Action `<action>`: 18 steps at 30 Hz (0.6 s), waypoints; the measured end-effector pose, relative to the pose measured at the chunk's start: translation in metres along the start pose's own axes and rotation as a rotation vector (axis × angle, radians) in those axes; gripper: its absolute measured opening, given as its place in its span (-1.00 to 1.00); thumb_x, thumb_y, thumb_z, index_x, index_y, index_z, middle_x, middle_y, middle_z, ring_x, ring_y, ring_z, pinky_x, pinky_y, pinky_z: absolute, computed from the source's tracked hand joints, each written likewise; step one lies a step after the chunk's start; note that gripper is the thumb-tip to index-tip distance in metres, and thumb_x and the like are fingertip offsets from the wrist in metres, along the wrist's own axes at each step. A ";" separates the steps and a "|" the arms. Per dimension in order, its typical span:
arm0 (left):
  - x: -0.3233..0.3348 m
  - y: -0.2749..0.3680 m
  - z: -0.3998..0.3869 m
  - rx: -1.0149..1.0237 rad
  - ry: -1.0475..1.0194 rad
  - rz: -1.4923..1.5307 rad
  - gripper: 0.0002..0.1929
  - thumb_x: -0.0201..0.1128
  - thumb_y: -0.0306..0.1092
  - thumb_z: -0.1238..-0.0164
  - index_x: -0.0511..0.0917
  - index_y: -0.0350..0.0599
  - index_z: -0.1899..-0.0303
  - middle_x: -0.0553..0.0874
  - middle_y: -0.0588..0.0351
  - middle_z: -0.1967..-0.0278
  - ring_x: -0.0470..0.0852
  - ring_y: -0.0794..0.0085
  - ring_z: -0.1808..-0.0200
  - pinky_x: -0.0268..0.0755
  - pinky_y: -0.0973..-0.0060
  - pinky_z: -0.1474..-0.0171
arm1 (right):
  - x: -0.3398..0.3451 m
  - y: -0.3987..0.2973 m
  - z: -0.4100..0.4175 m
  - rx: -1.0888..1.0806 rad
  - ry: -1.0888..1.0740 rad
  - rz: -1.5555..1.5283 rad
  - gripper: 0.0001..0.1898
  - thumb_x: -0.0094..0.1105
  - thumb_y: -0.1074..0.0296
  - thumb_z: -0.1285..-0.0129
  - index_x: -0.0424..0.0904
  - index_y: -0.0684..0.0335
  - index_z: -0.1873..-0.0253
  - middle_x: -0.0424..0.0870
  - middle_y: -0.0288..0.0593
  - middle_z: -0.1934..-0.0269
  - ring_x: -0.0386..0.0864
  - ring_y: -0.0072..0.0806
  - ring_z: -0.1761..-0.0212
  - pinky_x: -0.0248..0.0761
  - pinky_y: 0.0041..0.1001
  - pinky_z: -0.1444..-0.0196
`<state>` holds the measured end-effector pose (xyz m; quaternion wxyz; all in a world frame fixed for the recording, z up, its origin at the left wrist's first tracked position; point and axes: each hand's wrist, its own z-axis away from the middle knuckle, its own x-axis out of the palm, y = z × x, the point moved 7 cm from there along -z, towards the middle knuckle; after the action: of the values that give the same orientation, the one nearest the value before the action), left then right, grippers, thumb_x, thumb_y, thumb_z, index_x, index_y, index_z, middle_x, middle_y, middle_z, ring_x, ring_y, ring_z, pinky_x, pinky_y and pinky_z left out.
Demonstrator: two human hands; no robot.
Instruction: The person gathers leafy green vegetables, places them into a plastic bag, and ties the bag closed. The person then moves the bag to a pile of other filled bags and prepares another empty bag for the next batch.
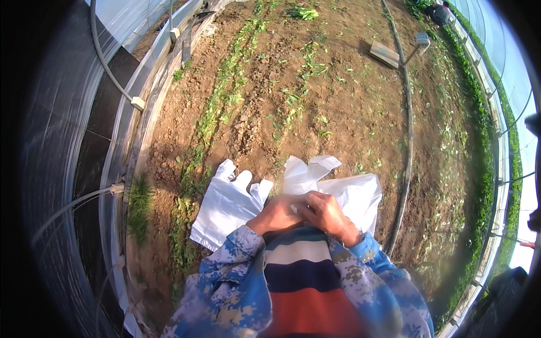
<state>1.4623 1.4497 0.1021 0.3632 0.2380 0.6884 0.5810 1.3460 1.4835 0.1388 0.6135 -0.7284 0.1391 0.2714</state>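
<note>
My left hand and my right hand meet in front of my chest with fingers curled together. A crumpled white plastic bag spreads out beyond them to the right, its handle loops raised, and its near part disappears behind my fingers. Both hands seem closed on that bag, though the grip itself is mostly hidden. A pale bit shows between the fingertips, too small to name. Left of my left hand lies a flat white T-shirt-style plastic bag, or a stack of them, partly covered by my forearm.
Rows of low leafy plants run across brown soil inside a plastic-covered tunnel. A long hose or pipe lies to the right. Farther off are a board, a post-mounted scale, a bunch of greens and a crouching person.
</note>
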 end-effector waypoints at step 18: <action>-0.077 -0.038 0.002 -0.184 0.262 -0.230 -0.82 0.39 -0.41 -0.43 0.62 -0.28 0.07 0.79 0.01 0.21 0.75 0.38 0.13 0.58 0.40 0.04 | -0.085 0.025 -0.030 0.047 0.174 0.113 -0.87 0.43 0.41 -0.23 0.71 0.30 0.19 0.69 -0.05 0.34 0.67 -0.11 0.27 0.52 -0.23 0.21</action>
<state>1.5155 1.3855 0.0826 0.3546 0.0457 0.6965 0.6222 1.2697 1.4383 0.1695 0.5999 -0.7255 0.2390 0.2380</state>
